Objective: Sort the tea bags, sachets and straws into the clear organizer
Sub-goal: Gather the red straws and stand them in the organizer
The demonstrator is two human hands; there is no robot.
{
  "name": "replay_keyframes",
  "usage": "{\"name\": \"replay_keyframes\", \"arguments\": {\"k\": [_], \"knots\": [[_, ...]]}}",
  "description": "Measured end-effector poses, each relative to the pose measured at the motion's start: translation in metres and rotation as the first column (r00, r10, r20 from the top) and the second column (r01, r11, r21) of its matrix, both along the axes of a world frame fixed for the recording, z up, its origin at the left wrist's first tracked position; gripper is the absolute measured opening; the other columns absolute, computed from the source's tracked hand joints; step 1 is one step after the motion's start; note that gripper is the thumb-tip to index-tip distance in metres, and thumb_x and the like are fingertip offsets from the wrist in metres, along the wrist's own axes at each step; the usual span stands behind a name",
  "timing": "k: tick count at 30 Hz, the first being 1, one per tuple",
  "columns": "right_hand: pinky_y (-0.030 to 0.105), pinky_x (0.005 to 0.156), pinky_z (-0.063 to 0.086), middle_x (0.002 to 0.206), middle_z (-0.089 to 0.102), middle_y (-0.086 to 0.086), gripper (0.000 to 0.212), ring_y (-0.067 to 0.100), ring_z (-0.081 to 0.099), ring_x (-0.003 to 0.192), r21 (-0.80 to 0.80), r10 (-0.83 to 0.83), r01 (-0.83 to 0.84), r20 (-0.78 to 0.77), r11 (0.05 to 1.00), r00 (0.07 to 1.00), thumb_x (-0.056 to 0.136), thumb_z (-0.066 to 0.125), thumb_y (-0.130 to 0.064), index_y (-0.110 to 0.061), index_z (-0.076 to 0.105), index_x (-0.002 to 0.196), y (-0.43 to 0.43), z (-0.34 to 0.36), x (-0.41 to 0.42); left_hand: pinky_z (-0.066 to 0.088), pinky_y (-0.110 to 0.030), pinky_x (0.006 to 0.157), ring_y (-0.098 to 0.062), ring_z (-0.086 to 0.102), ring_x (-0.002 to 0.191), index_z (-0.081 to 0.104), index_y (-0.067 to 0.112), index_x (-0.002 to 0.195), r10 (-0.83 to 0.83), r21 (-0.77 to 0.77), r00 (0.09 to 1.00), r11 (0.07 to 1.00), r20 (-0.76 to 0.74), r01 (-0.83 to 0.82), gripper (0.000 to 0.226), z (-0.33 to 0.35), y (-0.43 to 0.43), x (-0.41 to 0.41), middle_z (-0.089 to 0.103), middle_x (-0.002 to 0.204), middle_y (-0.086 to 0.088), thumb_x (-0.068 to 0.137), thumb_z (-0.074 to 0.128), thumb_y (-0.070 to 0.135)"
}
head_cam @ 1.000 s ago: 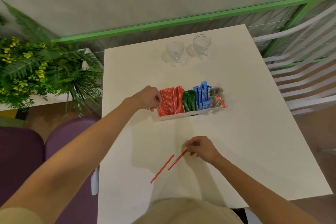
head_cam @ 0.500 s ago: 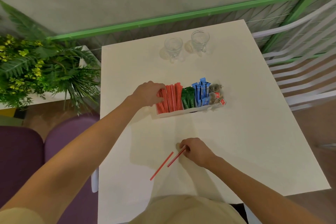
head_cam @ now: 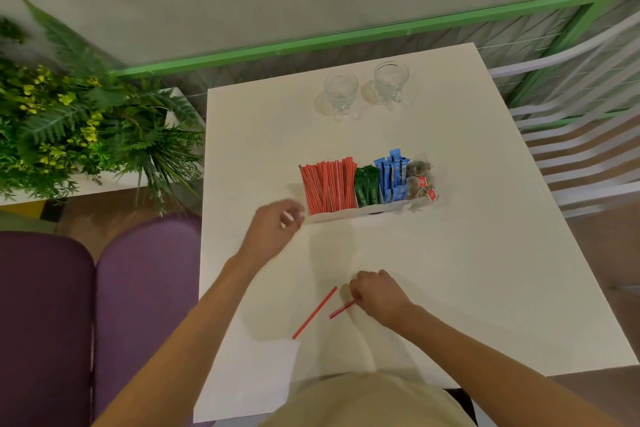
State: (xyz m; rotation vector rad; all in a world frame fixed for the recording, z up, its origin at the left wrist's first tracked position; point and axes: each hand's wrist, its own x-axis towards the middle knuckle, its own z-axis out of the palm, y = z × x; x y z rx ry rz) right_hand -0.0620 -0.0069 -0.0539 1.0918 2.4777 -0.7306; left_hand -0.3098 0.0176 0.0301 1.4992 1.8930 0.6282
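Observation:
The clear organizer (head_cam: pixel 346 215) stands mid-table and holds red straws (head_cam: pixel 327 187), green sachets (head_cam: pixel 367 189), blue sachets (head_cam: pixel 393 178) and tea bags (head_cam: pixel 420 178) side by side. My left hand (head_cam: pixel 273 227) hovers blurred just left of the organizer's near corner, fingers loosely apart, holding nothing. My right hand (head_cam: pixel 375 293) rests on the table nearer to me, pinching one end of a red straw (head_cam: pixel 341 309). A second red straw (head_cam: pixel 314 312) lies loose on the table to its left.
Two empty glasses (head_cam: pixel 365 88) stand at the far side of the white table (head_cam: pixel 485 270). A fern planter (head_cam: pixel 79 128) and purple seats (head_cam: pixel 104 305) are to the left, a white slatted chair (head_cam: pixel 581 135) to the right.
My left hand has let go of the straws in the organizer and drawn back toward me. My right hand has shifted slightly along the straw it pinches.

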Motion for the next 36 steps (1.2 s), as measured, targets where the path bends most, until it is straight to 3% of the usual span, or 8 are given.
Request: {"name": "replay_keyframes", "arguments": {"k": [3,7,11,18,23,29,32,36], "knots": [[0.028,0.075,0.03,0.105,0.06,0.005,0.016,0.019,0.042,0.075,0.016,0.019,-0.019,0.011,1.0,1.0,0.095,0.049,-0.013,-0.014,0.064,0.096,-0.005,0.0,0.004,0.049,-0.021,0.07,-0.005,0.061,0.066,0.07,0.028,0.09,-0.093,-0.208,0.995,0.975,-0.042,0.083,0.011,-0.031,-0.052,0.021,0.066,0.08,0.014,0.085,0.067,0.019],[0.026,0.077,0.031,0.109,0.059,0.004,0.015,0.02,0.044,0.078,-0.02,0.001,0.0,0.012,1.0,1.0,0.096,0.05,-0.014,-0.013,0.066,0.097,-0.009,0.004,0.008,0.048,-0.024,0.082,-0.007,0.06,0.09,0.068,0.03,0.105,-0.193,-0.387,0.966,0.915,-0.171,0.114,0.021,-0.062,-0.104,0.049,0.066,0.097,0.016,0.084,0.067,0.033],[0.029,0.079,0.044,0.108,0.06,0.004,0.015,0.024,0.059,0.092,-0.095,-0.086,0.085,-0.003,0.992,0.996,0.093,0.051,-0.011,-0.012,0.066,0.095,-0.015,0.009,0.012,0.037,-0.015,0.072,-0.005,0.056,0.093,0.066,0.027,0.109,-0.123,-0.329,0.969,0.943,-0.214,0.047,0.023,-0.075,-0.131,0.066,0.064,0.101,0.014,0.086,0.066,0.026],[0.026,0.069,0.048,0.084,0.062,-0.001,0.011,0.017,0.057,0.076,-0.241,-0.31,0.3,-0.005,0.923,0.951,0.086,0.058,-0.011,-0.012,0.068,0.085,-0.021,0.011,0.019,0.042,-0.016,0.07,-0.006,0.059,0.088,0.069,0.029,0.096,-0.05,-0.275,0.946,0.961,-0.32,-0.042,0.014,-0.075,-0.134,0.072,0.066,0.093,0.012,0.09,0.059,0.022],[0.019,0.052,0.05,0.064,0.064,-0.001,0.02,0.013,0.063,0.053,-0.475,-0.605,0.509,-0.064,0.718,0.794,0.083,0.061,0.001,-0.015,0.062,0.072,-0.026,0.013,0.024,0.045,-0.02,0.068,-0.008,0.058,0.087,0.064,0.027,0.091,-0.055,-0.297,0.944,0.954,-0.325,-0.047,0.01,-0.079,-0.139,0.073,0.059,0.09,0.011,0.091,0.056,0.022],[0.025,0.051,0.05,0.07,0.072,0.013,0.008,0.024,0.07,0.061,-0.724,-0.841,0.547,-0.082,0.419,0.536,0.081,0.068,0.003,0.004,0.07,0.089,-0.03,0.028,0.026,0.044,-0.013,0.057,-0.007,0.062,0.064,0.066,0.019,0.077,0.32,-0.388,0.933,0.891,0.167,-0.236,0.01,-0.071,-0.134,0.081,0.068,0.075,0.004,0.084,0.071,0.014],[0.023,0.051,0.048,0.077,0.074,0.015,0.008,0.023,0.071,0.065,-0.776,-0.863,0.511,-0.083,0.37,0.498,0.083,0.07,-0.003,0.003,0.073,0.088,-0.031,0.035,0.023,0.051,-0.026,0.054,-0.019,0.068,0.063,0.068,0.01,0.081,0.414,-0.417,0.826,0.875,0.383,-0.245,0.005,-0.057,-0.134,0.09,0.071,0.078,-0.01,0.082,0.073,0.009],[0.023,0.053,0.049,0.078,0.074,0.018,0.008,0.022,0.07,0.064,-0.824,-0.87,0.452,-0.097,0.343,0.483,0.085,0.068,-0.003,0.003,0.074,0.085,-0.03,0.041,0.016,0.052,-0.027,0.056,-0.022,0.07,0.067,0.07,0.01,0.082,0.386,-0.413,0.804,0.89,0.453,-0.194,0.003,-0.049,-0.136,0.102,0.072,0.078,-0.012,0.083,0.072,0.01]]}}
